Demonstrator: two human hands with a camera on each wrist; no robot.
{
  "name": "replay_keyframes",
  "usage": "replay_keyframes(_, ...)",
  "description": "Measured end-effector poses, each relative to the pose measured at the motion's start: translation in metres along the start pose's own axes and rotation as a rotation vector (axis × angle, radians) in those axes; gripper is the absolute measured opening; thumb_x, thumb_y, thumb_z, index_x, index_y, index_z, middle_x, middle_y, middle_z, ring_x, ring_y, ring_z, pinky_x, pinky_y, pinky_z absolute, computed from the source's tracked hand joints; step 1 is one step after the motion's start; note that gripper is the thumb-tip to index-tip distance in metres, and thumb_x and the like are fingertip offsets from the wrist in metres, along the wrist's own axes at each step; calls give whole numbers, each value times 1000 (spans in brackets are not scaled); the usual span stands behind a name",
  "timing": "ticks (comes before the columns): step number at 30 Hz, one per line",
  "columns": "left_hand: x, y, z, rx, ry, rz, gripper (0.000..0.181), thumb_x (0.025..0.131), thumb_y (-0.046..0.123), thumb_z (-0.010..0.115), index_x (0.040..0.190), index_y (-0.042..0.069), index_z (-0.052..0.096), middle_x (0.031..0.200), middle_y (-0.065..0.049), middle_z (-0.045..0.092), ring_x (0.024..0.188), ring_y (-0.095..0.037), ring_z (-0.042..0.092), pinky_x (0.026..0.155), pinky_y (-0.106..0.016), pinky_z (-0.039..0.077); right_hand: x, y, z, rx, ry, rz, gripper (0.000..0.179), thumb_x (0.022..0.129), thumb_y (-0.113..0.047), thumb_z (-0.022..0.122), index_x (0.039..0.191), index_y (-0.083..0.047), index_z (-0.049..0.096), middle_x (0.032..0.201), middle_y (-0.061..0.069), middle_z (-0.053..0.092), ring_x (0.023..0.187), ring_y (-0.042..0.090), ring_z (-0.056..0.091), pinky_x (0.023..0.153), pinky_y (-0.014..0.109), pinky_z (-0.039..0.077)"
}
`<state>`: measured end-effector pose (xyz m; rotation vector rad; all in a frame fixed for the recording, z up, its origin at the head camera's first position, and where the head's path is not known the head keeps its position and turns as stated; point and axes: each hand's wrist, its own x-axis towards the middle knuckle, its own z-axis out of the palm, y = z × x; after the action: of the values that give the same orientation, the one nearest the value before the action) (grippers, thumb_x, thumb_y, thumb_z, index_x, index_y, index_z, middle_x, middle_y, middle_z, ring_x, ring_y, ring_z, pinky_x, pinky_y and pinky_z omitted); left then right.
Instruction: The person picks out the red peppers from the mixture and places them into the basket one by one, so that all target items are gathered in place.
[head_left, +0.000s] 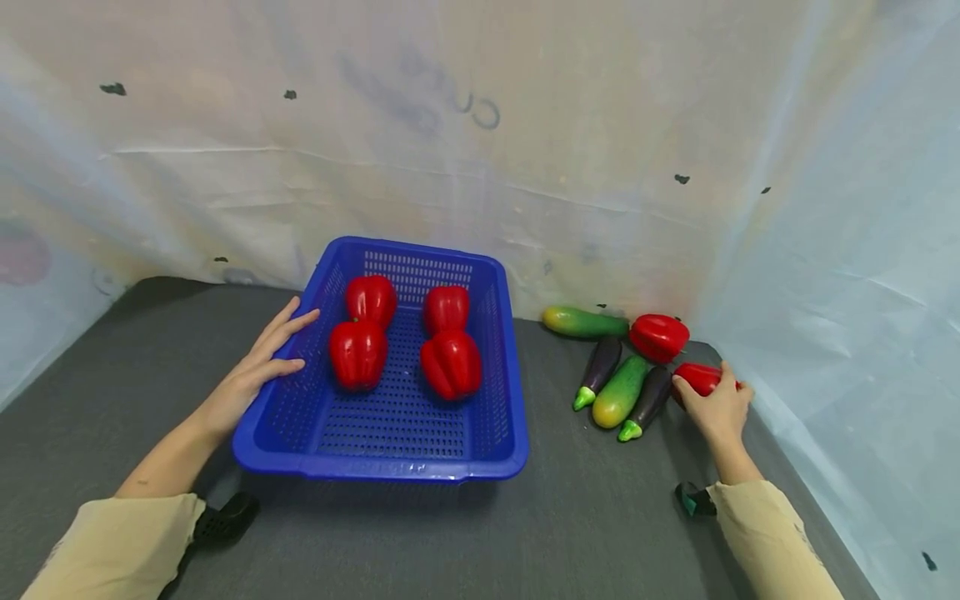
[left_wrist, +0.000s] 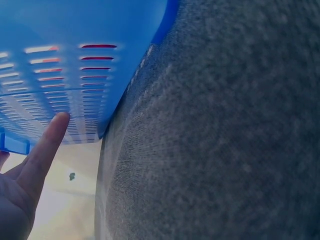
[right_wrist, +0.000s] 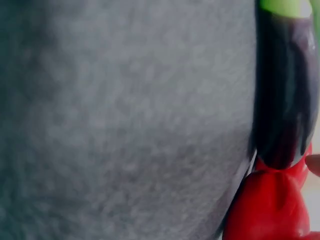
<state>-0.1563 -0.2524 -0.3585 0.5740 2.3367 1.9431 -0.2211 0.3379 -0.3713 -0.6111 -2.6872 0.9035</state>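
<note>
A blue plastic basket (head_left: 420,468) holds several red bell peppers (head_left: 358,354) in two pairs. My left hand (head_left: 251,379) rests against its left rim, with straight fingers. In the left wrist view, one extended finger (left_wrist: 50,142) points along the slotted outer wall (left_wrist: 75,75). At the far right, my right hand (head_left: 718,408) grips another red bell pepper (head_left: 699,378), thumb on its left side and fingers over its right. This pepper (right_wrist: 270,207) shows low in the right wrist view beside an eggplant (right_wrist: 285,90), with only fingertips of the hand at the edge.
Left of the gripped pepper lie two eggplants (head_left: 649,400), a green-yellow cucumber-like vegetable (head_left: 621,393), a similar one (head_left: 581,322) behind, and another red bell pepper (head_left: 660,337). A whitish sheet (head_left: 480,183) stands behind the dark grey tabletop (head_left: 555,525) and along its right side.
</note>
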Motion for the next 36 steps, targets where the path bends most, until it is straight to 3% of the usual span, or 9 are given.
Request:
replay_keyframes(6, -1, 2, 0, 32, 5, -14, 54, 103, 18, 35, 155, 22, 19, 161, 5, -14, 142, -41, -12, 89, -12, 36, 9, 4, 1, -24, -26, 12, 83, 91, -36, 57, 151, 2, 15, 148, 36, 12, 127, 55, 28, 99, 64, 37)
replay_keyframes(11, -1, 2, 0, 62, 8, -26, 54, 103, 19, 34, 155, 22, 18, 161, 6, -14, 143, -41, -11, 104, -50, 34, 16, 5, 2, -37, -25, 18, 86, 89, -44, 58, 150, 3, 18, 146, 36, 16, 129, 51, 26, 100, 61, 38)
replay_keyframes(13, -1, 1, 0, 54, 8, -22, 54, 103, 19, 34, 155, 22, 18, 161, 5, -14, 142, -42, -11, 104, -47, 35, 19, 5, 2, -41, -23, 11, 88, 88, -48, 58, 150, 2, 19, 146, 35, 16, 130, 50, 25, 100, 61, 38)
replay_keyframes(17, -1, 0, 0, 11, 1, -6, 54, 103, 17, 34, 155, 21, 19, 161, 3, -15, 142, -44, -11, 90, -13, 40, 23, 7, 1, -61, -29, 26, 92, 87, -55, 56, 151, -1, 18, 148, 34, 13, 130, 51, 24, 99, 63, 36)
replay_keyframes(21, -1, 0, 0, -3, 0, 6, 54, 103, 16, 34, 154, 20, 19, 161, 1, -15, 141, -45, -10, 88, -10, 40, 26, 10, -2, -125, -31, 35, 94, 86, -60, 52, 153, -5, 16, 147, 36, 11, 130, 53, 20, 99, 66, 28)
replay_keyframes(26, -2, 0, 0, 29, 7, -5, 54, 102, 17, 34, 154, 22, 19, 161, 1, -15, 142, -46, -9, 102, -42, 39, 27, 13, -7, -266, -31, 26, 96, 86, -67, 45, 153, -6, 14, 140, 42, 12, 125, 58, 18, 94, 69, 21)
replay_keyframes(28, -2, 1, 1, 31, 9, -14, 54, 102, 17, 34, 155, 22, 19, 161, 2, -15, 142, -45, -9, 103, -61, 31, 27, 13, -9, -312, -26, 22, 95, 86, -68, 43, 152, -5, 14, 136, 44, 14, 121, 58, 20, 91, 69, 22)
replay_keyframes(30, -2, 1, 2, 23, 11, -20, 55, 102, 18, 34, 155, 22, 18, 161, 3, -15, 142, -45, -10, 102, -71, 24, 26, 13, -10, -339, -27, 16, 95, 86, -67, 44, 152, -4, 15, 132, 44, 16, 118, 57, 21, 88, 68, 24)
replay_keyframes(36, 0, 3, 3, 10, 12, -33, 54, 103, 20, 33, 155, 23, 18, 161, 5, -15, 142, -44, -11, 100, -76, 17, 23, 14, -10, -324, -25, -26, 92, 86, -59, 52, 150, -1, 20, 130, 42, 19, 115, 55, 24, 78, 62, 33)
